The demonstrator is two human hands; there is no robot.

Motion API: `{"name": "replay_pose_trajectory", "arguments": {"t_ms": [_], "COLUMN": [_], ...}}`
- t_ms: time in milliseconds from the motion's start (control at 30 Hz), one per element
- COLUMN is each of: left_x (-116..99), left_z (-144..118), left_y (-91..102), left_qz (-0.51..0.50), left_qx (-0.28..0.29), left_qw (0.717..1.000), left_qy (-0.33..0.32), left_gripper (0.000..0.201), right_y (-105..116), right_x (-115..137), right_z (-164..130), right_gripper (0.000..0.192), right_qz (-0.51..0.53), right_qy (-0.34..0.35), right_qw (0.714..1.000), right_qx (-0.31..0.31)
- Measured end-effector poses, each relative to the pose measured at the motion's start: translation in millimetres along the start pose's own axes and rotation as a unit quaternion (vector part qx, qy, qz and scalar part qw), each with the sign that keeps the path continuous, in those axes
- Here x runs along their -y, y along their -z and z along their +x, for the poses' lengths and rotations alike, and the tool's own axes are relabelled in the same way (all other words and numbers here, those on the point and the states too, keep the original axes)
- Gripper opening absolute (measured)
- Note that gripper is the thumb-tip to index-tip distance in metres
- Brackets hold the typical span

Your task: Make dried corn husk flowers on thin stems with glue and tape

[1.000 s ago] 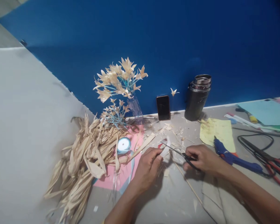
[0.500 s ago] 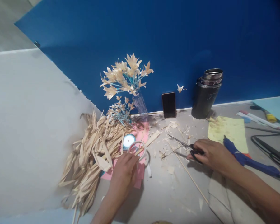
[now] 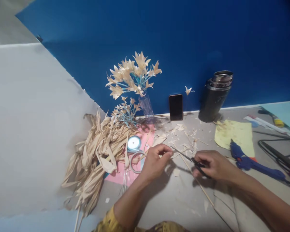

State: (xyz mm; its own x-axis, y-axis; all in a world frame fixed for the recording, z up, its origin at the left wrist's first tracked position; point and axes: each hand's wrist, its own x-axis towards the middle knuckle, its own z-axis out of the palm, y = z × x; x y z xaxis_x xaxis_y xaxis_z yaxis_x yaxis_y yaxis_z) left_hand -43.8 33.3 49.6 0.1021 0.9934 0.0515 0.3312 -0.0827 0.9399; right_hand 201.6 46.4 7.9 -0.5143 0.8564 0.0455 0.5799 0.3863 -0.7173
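The right hand (image 3: 214,166) grips black scissors (image 3: 189,158), blades pointing up-left toward the left hand (image 3: 156,161) pinching a husk strip (image 3: 176,154).

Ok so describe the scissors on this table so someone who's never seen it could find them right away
Start at the blue backdrop and drop to the grey table in front of it. Just right of centre, the right hand holds the scissors. Their black handles and thin blades pointing left toward the left hand set them apart from the blue glue gun beside them.
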Motion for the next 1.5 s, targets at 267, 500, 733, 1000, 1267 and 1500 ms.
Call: {"name": "replay_pose_trajectory", "arguments": {"t_ms": [267, 500, 733, 1000, 1267, 1500], "left_x": [18.1, 18.0, 15.6, 29.4, 26.4, 12.5], "left_z": [2.5, -1.4, -6.6, -7.7, -13.5, -14.6], "left_y": [50.2, -1.9, -70.0, -102.5, -92.2, -81.4], "left_qz": [-0.102, -0.247, -0.342, -0.309, -0.373, -0.311], "left_qx": [-0.139, -0.033, 0.042, 0.018, 0.028, 0.014], "left_qw": [0.983, 0.959, 0.924, 0.933, 0.904, 0.939], "left_qy": [0.06, 0.138, 0.167, 0.185, 0.205, 0.146], "left_gripper": [0.018, 0.028, 0.035, 0.03, 0.034, 0.029], "right_y": [3.3, -3.5, -5.3, 10.7, 12.4, -5.1], "right_x": [-23.9, -40.3, -55.7, -54.3, -5.4, 10.9], "right_z": [1.4, -0.1, -0.4, 0.6, 3.1, 1.7], "right_gripper": [0.031, 0.036, 0.025, 0.013, 0.043, 0.028], "right_qz": [-0.197, -0.292, -0.199, -0.077, 0.168, 0.279], "right_qy": [-0.033, -0.113, -0.129, -0.083, -0.128, -0.121], "right_qw": [0.978, 0.949, 0.971, 0.991, 0.977, 0.95], "right_qx": [-0.055, -0.024, 0.022, 0.074, -0.029, -0.077]}}
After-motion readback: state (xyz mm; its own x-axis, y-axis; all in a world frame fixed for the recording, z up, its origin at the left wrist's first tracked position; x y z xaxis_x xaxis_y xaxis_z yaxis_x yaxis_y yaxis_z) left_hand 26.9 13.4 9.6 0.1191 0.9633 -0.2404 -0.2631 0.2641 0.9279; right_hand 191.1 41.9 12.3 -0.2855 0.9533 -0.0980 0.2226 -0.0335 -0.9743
